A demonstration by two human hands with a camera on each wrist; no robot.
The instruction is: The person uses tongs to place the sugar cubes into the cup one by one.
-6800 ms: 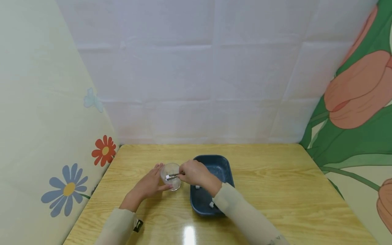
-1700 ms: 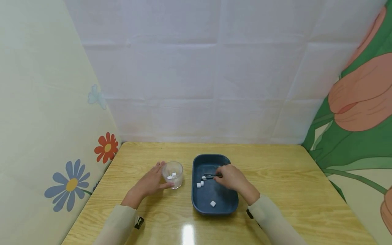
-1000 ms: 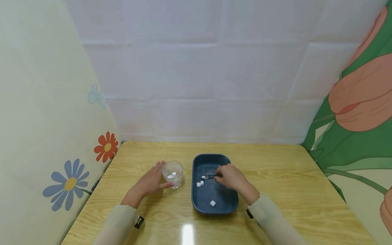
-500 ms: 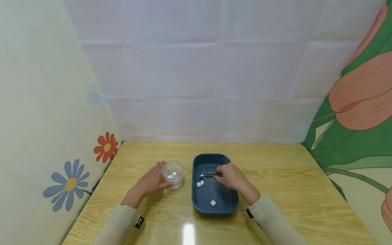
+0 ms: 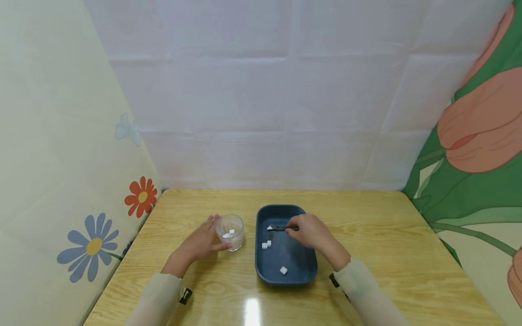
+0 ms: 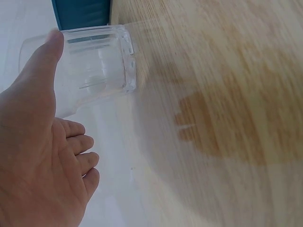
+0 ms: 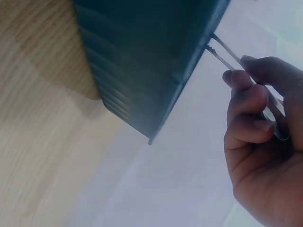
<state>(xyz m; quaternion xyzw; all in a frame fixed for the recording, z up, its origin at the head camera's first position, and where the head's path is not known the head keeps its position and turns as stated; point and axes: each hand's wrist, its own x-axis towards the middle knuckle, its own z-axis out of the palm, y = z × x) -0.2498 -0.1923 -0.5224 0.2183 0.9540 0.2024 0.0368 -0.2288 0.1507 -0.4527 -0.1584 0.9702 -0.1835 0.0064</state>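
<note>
My left hand [image 5: 200,242] holds a clear glass [image 5: 236,243] at its side, thumb in front and fingers behind. White cubes [image 5: 231,232] that look like sugar lie in the glass. In the left wrist view the thumb rests along the glass [image 6: 94,66] and the other fingers bend loosely beside it. My right hand [image 5: 311,231] pinches small metal tongs [image 5: 279,227] over the dark blue tray [image 5: 285,281]. A white cube [image 5: 269,228] sits at the tongs' tips. In the right wrist view the tray's side [image 7: 137,56] hides those tips.
Two white cubes [image 5: 266,245] lie side by side near the tray's left wall, and another cube [image 5: 283,270] is close to its front. The wooden table [image 5: 367,244] ends at a white sheet [image 5: 228,99] behind, with flowered cloths at both sides.
Earlier the right hand held a cube with the tongs over the glass, then reached into the tray. In the last half second, tongs and cube have shifted away from me. The left hand keeps its place.
</note>
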